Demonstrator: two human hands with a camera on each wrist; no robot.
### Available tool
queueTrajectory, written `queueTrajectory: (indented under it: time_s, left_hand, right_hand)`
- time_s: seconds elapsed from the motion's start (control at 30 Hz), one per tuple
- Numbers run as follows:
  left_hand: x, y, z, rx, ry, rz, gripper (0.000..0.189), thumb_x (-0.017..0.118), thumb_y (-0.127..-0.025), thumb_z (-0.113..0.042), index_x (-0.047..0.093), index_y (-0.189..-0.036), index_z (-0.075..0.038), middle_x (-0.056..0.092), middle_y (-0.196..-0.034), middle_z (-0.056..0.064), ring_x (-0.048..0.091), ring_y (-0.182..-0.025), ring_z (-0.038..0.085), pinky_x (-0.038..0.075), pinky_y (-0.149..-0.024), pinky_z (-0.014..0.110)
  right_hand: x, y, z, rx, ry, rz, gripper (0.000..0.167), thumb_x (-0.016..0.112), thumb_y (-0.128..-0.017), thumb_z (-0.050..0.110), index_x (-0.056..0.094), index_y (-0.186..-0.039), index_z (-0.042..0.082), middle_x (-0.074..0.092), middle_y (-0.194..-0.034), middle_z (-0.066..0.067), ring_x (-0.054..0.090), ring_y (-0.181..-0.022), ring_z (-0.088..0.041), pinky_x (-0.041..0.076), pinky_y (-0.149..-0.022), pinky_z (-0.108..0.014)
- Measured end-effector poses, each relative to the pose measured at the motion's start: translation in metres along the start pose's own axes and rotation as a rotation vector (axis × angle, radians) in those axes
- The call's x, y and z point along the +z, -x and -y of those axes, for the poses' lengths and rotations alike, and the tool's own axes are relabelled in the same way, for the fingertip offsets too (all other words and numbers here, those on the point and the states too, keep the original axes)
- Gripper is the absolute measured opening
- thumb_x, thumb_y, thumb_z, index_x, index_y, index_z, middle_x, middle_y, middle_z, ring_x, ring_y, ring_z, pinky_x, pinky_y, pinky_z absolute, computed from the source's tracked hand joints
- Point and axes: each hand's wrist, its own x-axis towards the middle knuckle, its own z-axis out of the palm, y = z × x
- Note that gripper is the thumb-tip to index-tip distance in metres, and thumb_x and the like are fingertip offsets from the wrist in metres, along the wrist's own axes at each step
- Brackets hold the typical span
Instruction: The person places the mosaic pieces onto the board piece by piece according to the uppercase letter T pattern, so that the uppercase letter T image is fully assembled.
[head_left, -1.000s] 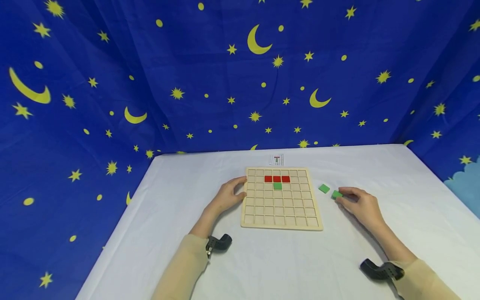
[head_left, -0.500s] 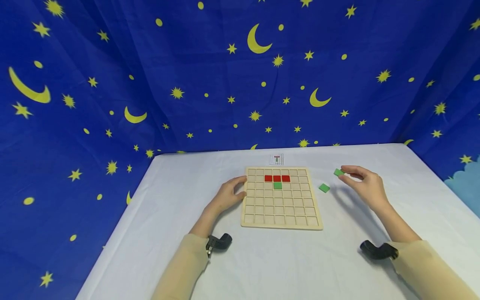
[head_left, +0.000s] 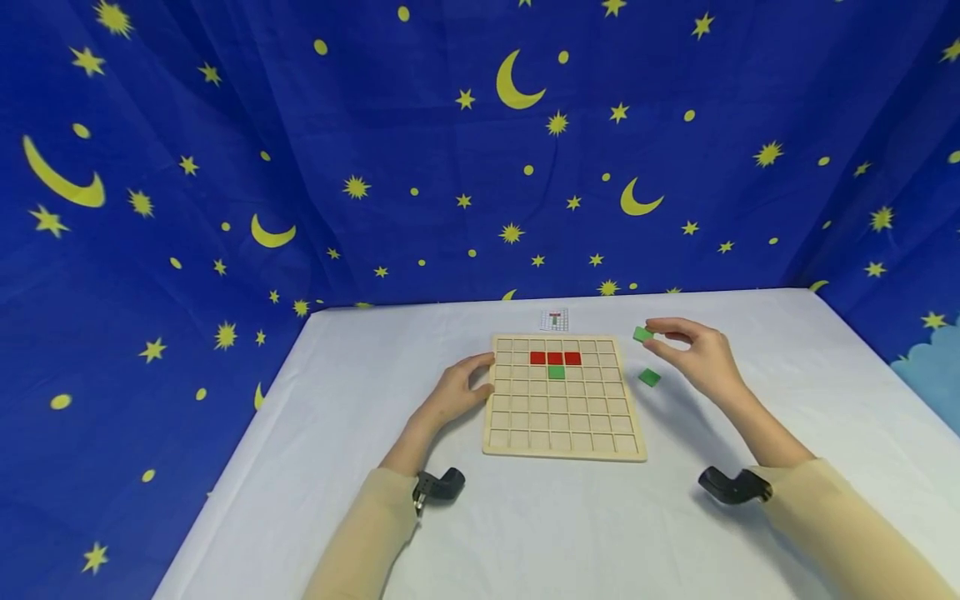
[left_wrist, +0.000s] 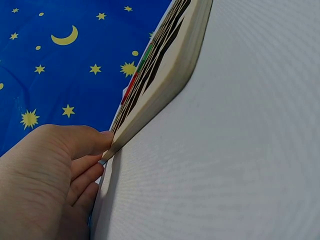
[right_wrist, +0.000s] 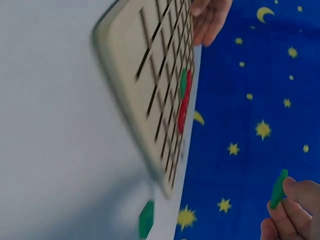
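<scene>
A square wooden grid board (head_left: 558,419) lies on the table, its left edge touched by the thumb and fingers of my left hand (head_left: 455,392). Three red tiles (head_left: 555,358) form a row in its upper part, with one green tile (head_left: 556,372) directly below the middle one. My right hand (head_left: 703,358) pinches another green tile (head_left: 642,334) between thumb and fingers, raised over the table to the right of the board. Beneath that hand, a loose green tile (head_left: 649,378) lies on the cloth. The right wrist view shows the pinched tile edge-on (right_wrist: 279,189).
Behind the board lies a small printed card (head_left: 555,320) with a gridded red and green T pattern. White cloth (head_left: 360,358) covers the table. A blue curtain (head_left: 420,150) with moons and stars hangs around the back and sides.
My right hand has lifted the green tile from the table and carried it up and leftward, past the loose tile. The left hand and the board have stayed in place.
</scene>
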Motion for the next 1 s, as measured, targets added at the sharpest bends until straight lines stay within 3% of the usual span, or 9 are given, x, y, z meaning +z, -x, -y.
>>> queueTrajectory:
  time_s: [0.1,0.27,0.7,1.0]
  left_hand:
    - [0.0,0.0,0.0,-0.001,-0.003,-0.002,0.054,0.066,-0.086,-0.009,0.047,-0.136,-0.001,0.049,-0.137,0.012,0.04,-0.131,0.026,0.029,-0.11,0.036]
    - [0.0,0.0,-0.001,-0.017,-0.001,0.002,0.054,0.066,-0.086,-0.009,0.047,-0.136,-0.001,0.05,-0.137,0.011,0.04,-0.13,0.025,0.029,-0.11,0.036]
    - [0.0,0.0,-0.001,-0.01,-0.01,0.004,0.054,0.066,-0.087,-0.01,0.047,-0.137,-0.001,0.05,-0.137,0.011,0.041,-0.13,0.025,0.03,-0.11,0.034]
    - [-0.001,0.0,-0.003,-0.021,-0.014,0.015,0.053,0.065,-0.087,-0.01,0.047,-0.137,-0.002,0.049,-0.137,0.01,0.04,-0.131,0.024,0.029,-0.11,0.034]
  right_hand:
    - [0.0,0.004,0.051,-0.007,-0.069,0.044,0.039,0.072,-0.084,0.031,0.067,-0.117,0.012,0.066,-0.114,-0.005,0.057,-0.108,-0.024,0.048,-0.094,-0.037]
    - [0.01,0.005,0.094,-0.032,-0.048,0.091,0.039,0.071,-0.086,0.027,0.065,-0.116,0.005,0.065,-0.113,-0.013,0.057,-0.106,-0.035,0.046,-0.091,-0.053]
    - [0.047,0.001,0.12,-0.053,-0.151,0.171,0.035,0.073,-0.084,0.02,0.066,-0.114,0.003,0.066,-0.112,-0.012,0.058,-0.106,-0.032,0.047,-0.091,-0.052]
    - [0.062,0.004,0.12,-0.072,-0.188,0.208,0.034,0.074,-0.083,0.017,0.066,-0.113,0.003,0.067,-0.11,-0.011,0.059,-0.105,-0.033,0.047,-0.091,-0.052]
